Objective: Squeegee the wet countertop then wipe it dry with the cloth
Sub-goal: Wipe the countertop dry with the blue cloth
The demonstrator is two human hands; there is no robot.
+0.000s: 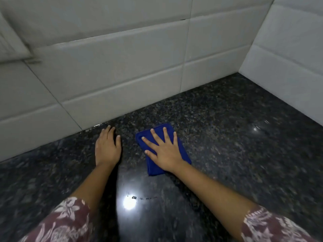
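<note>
A folded blue cloth (183, 151) lies flat on the dark speckled granite countertop (236, 145), a little way out from the back wall. My right hand (163, 149) presses down on the cloth with fingers spread wide. My left hand (107, 147) rests flat on the bare counter to the left of the cloth, fingers together, holding nothing. No squeegee is in view.
White tiled walls (122, 67) meet the counter at the back and on the right (288, 58), forming a corner at the upper right. A bright light reflection (129, 203) glares on the counter between my forearms. A blurred pale object (15, 41) sits at upper left.
</note>
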